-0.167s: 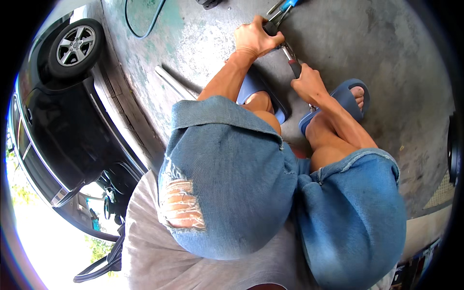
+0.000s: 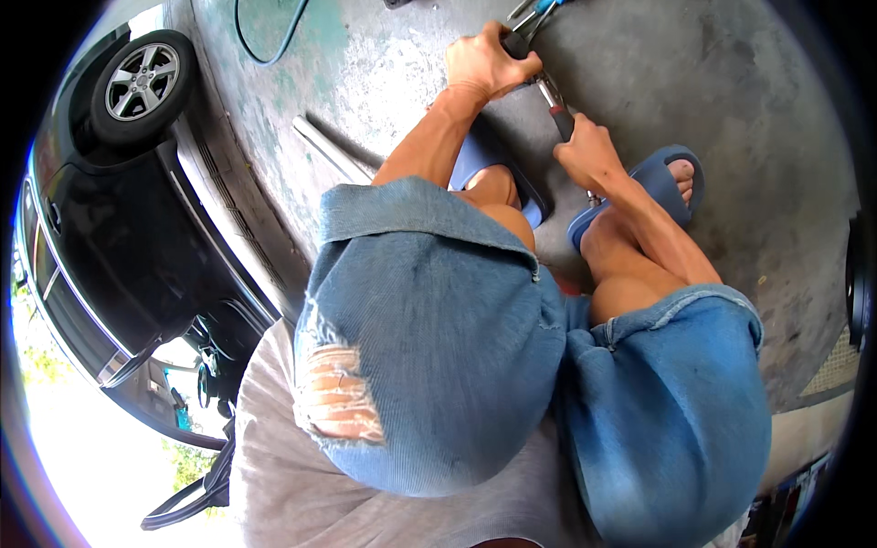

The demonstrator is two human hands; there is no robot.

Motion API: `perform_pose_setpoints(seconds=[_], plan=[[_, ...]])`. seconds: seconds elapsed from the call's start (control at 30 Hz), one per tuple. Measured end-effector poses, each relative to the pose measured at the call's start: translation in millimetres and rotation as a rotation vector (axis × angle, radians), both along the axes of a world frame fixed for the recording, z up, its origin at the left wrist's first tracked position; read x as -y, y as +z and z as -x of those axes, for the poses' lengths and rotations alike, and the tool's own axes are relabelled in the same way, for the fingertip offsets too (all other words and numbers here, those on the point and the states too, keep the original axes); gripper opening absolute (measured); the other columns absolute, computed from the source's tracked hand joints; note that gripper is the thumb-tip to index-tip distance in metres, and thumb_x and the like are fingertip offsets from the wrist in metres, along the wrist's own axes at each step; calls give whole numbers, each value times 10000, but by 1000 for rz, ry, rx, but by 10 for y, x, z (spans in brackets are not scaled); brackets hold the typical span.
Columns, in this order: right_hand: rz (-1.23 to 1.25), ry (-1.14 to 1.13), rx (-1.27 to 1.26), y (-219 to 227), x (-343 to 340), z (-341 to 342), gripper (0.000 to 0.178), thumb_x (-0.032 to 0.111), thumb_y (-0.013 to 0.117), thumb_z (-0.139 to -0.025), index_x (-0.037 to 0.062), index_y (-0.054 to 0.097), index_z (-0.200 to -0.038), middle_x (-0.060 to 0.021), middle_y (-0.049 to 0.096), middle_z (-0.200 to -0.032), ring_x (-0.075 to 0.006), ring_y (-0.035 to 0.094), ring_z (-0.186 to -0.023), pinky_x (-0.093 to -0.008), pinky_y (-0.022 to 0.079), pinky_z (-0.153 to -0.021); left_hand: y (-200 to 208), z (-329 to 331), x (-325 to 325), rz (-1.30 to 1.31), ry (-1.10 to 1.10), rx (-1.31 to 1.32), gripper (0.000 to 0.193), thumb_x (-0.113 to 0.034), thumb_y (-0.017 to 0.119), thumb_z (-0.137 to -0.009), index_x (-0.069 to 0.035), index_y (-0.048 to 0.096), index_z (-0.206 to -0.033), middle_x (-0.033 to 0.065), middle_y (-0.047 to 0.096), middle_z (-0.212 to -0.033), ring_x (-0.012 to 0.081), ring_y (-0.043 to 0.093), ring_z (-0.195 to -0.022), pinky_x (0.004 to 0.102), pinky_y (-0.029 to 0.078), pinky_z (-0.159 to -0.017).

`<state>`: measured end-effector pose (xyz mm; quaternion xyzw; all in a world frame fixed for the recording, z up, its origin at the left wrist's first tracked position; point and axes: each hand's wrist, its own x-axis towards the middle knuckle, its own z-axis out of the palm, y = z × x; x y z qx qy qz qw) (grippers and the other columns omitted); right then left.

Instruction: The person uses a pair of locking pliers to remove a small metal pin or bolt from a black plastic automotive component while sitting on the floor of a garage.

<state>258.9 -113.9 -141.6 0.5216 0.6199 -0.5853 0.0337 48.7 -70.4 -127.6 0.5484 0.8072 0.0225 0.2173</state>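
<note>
Above the concrete floor, my left hand (image 2: pixel 486 64) is closed around a dark, roughly cylindrical part (image 2: pixel 517 44). Beyond that hand, thin metal rods and a blue piece (image 2: pixel 546 5) reach the upper edge. My right hand (image 2: pixel 589 153) is wrapped round a metal-shafted tool with a black and red grip (image 2: pixel 561 121). Its shiny shaft (image 2: pixel 548 89) runs up toward the part at my left hand, and a metal end (image 2: pixel 594 198) shows below my right hand. How tool and part meet is too small to make out.
My feet in blue slides (image 2: pixel 660 187) stand close below my hands. A pale metal tube (image 2: pixel 327 148) lies on the floor at left. A blue-grey hose (image 2: pixel 290 36) curves at the upper left. A black car (image 2: pixel 137 247) with a silver-rimmed wheel (image 2: pixel 143 84) fills the left side.
My right hand and the tool have shifted slightly right and down. My left hand keeps its grip almost in place. The view has moved a little.
</note>
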Motion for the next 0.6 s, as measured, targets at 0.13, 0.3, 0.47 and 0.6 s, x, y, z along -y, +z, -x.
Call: perform_pose_setpoints(seconds=[0.13, 0.3, 0.47, 0.6], plan=[[110, -28, -16, -11, 11, -84, 471, 124, 595, -757, -143, 579, -1145, -391, 666, -905, -533, 667, -951, -519, 515, -868, 137, -150, -85, 190, 107, 159, 629, -238, 870, -681, 30, 669, -1214, 146, 738, -1073, 189, 708, -880, 327, 563, -802], [-34, 1, 8, -19, -15, 26, 482, 121, 572, -751, -155, 580, -1147, -441, 636, -1031, -573, 630, -1032, -543, 517, -954, 79, 97, -19, 56, 22, 69, 735, -624, 709, -695, -70, 696, -1177, 251, 748, -1000, 428, 719, -990, 460, 560, -930], [61, -44, 121, -144, 35, -211, 478, 120, 588, -750, -180, 583, -1123, -439, 646, -1013, -551, 649, -1048, -528, 519, -953, -114, -272, 2, 22, -36, 168, 628, -536, 723, -749, -35, 669, -1123, 244, 744, -883, 415, 739, -842, 481, 584, -825], [48, 18, 45, 58, -69, 90, 470, 103, 585, -760, -173, 571, -1140, -416, 661, -978, -535, 669, -990, -523, 529, -907, 135, 138, 119, -130, -53, 120, 639, -511, 767, -745, -15, 664, -1135, 240, 740, -874, 417, 737, -819, 489, 586, -798]])
